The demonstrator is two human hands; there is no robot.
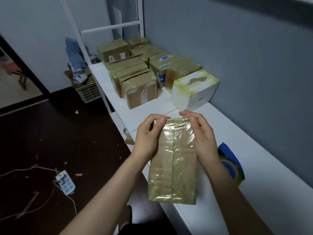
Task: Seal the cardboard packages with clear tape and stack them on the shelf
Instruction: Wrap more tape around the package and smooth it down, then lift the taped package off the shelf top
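Note:
A flat brown cardboard package (174, 160), wrapped in shiny clear tape, is held above the near end of the white shelf (245, 133). My left hand (149, 134) grips its far left corner, thumb on top. My right hand (201, 133) grips the far right corner, with the thumb pressing on the tape. A roll of tape in a blue dispenser (231, 164) lies on the shelf just right of my right forearm, partly hidden by it.
Several taped cardboard boxes (135, 77) crowd the far end of the shelf, with a white taped box (193, 90) nearest. A grey wall runs along the right. On the dark floor at left lie a power strip (65, 182) with cord and a plastic crate (88, 92).

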